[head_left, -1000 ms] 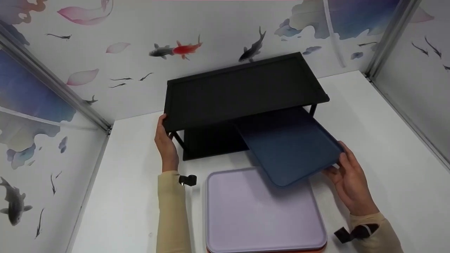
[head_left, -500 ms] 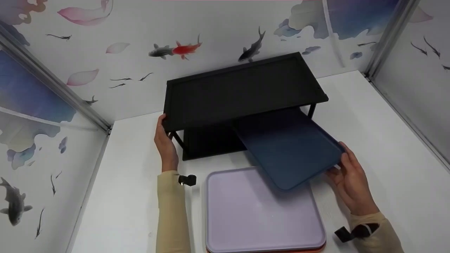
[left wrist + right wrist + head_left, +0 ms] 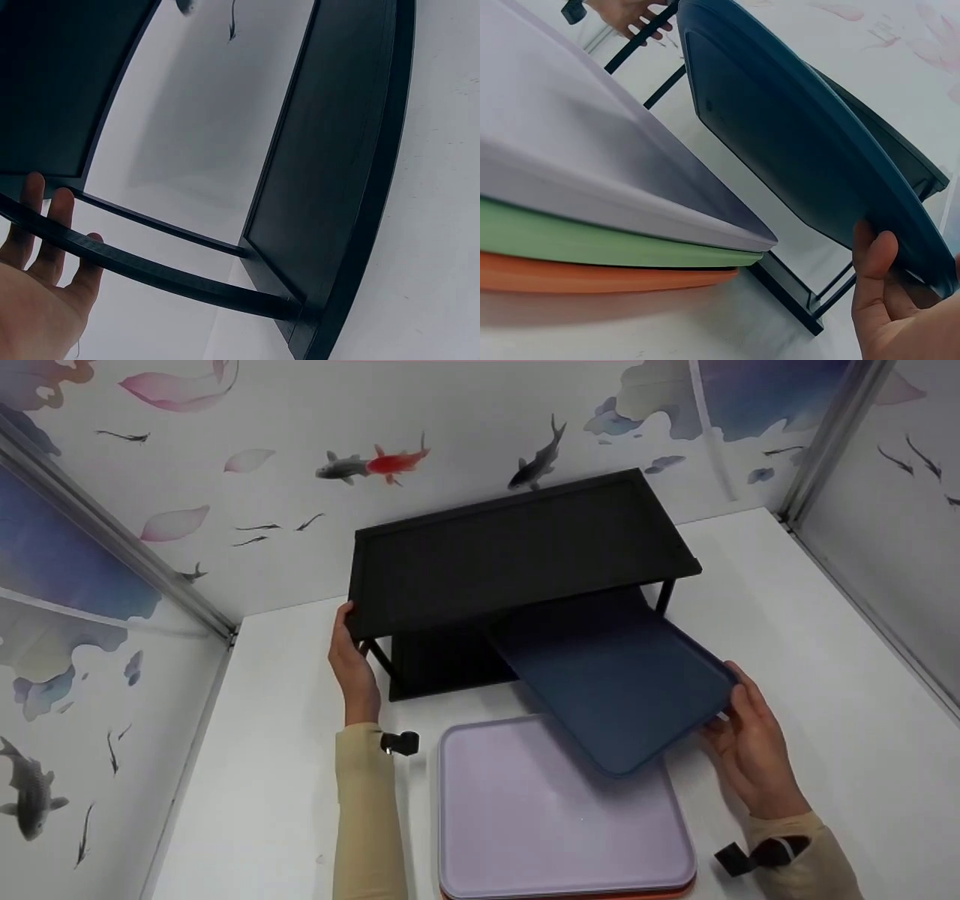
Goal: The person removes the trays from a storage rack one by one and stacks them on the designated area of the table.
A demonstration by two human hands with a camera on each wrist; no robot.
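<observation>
A black two-tier rack (image 3: 517, 547) stands at the back of the table. My left hand (image 3: 354, 671) rests against its left end; in the left wrist view the fingers (image 3: 56, 217) lie fairly straight behind a black bar (image 3: 172, 277). My right hand (image 3: 754, 746) grips a dark blue tray (image 3: 622, 682) at its right corner. The tray tilts, its far part under the rack's upper shelf, and its near corner hangs above a lilac tray (image 3: 540, 825). In the right wrist view, the blue tray's underside (image 3: 780, 135) shows.
Beneath the lilac tray are stacked a green tray (image 3: 615, 236) and an orange tray (image 3: 607, 277). The white table (image 3: 277, 780) meets walls printed with fish and petals at the back and sides. The rack's lower shelf (image 3: 450, 664) shows to the left of the blue tray.
The blue tray's near corner has swung a little toward the viewer and right, and its left edge has shifted left under the shelf. My left hand and the rack have hardly moved.
</observation>
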